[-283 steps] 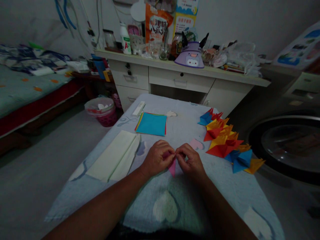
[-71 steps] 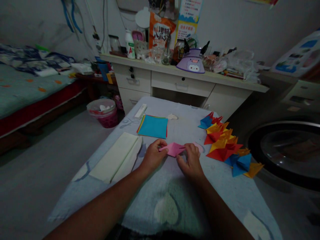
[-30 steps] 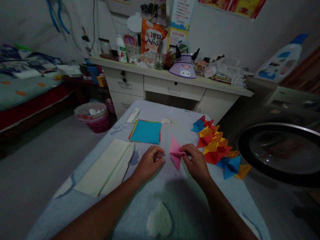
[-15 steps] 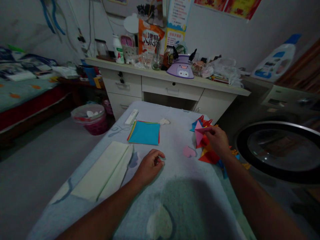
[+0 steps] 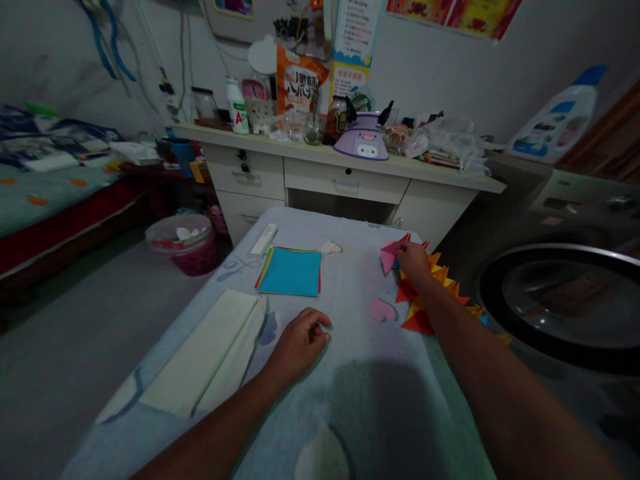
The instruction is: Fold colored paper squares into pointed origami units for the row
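My right hand [image 5: 414,261] pinches a pink origami crane [image 5: 389,256] at the far right of the table. Beside and partly under that arm lie several folded paper cranes [image 5: 419,323] in red, orange, yellow and blue, their points sticking up. My left hand [image 5: 303,335] rests on the cloth near the middle, fingers loosely curled and apart from the thumb, with nothing in it. Beyond it is a stack of square coloured paper [image 5: 290,272], blue on top.
A pale folded cloth or paper [image 5: 207,353] lies left of my left forearm. Near the far edge are a white flat strip [image 5: 264,240] and a crumpled white scrap [image 5: 331,248]. A cluttered desk [image 5: 345,181] stands beyond, a washing machine [image 5: 560,293] at right.
My right hand has moved forward and left with the pink crane, further along the row of cranes. The left hand keeps its place on the cloth.
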Demonstrator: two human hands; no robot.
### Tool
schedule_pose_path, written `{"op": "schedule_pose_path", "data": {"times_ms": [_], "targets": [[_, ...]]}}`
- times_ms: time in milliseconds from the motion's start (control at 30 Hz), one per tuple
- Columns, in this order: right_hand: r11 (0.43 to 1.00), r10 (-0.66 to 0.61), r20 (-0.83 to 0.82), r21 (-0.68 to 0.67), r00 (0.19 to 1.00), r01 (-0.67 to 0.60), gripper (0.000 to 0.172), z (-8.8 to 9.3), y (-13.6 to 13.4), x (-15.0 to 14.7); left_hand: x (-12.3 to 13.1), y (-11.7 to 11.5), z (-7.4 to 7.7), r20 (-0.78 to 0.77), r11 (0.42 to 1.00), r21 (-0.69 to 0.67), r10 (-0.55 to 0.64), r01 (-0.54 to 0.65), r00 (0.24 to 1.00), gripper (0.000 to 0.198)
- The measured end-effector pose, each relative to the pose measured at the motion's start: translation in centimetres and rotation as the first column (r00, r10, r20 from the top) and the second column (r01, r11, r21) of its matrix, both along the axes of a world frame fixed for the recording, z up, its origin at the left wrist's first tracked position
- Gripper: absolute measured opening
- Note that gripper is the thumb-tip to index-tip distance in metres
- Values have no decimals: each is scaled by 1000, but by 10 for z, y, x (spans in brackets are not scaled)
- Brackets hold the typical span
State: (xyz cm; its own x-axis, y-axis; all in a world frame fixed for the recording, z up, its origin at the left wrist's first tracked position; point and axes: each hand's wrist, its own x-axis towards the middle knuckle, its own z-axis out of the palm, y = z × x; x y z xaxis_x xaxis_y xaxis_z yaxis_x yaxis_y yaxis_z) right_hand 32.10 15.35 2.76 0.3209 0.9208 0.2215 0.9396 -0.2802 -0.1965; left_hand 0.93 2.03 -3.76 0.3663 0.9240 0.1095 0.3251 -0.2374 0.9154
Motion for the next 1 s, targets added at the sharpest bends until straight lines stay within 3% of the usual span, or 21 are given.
{"op": "schedule_pose_path", "data": {"times_ms": [167, 400, 533, 733, 1000], "targets": [[992, -76, 68, -100, 995, 83, 34, -8, 0, -6, 0, -2, 2, 10, 1000, -6, -5, 5, 1000, 16], [954, 135, 98, -281, 986, -103, 28, -31, -15, -41, 0, -2, 3, -15, 1000, 6, -6, 6, 1000, 16], [948, 165, 88, -288, 982, -133, 44, -43, -12, -51, -1, -2, 1, -18, 1000, 13, -11, 11, 1000, 16], [954, 95, 66, -290, 993, -72, 58, -54, -3, -50, -2, -3, 0, -33, 1000, 14, -6, 6, 999, 16], [965, 24, 100, -263, 995, 4, 62, -53, -7, -60, -1, -5, 7, -44, 1000, -5, -25, 25, 999, 16]]}}
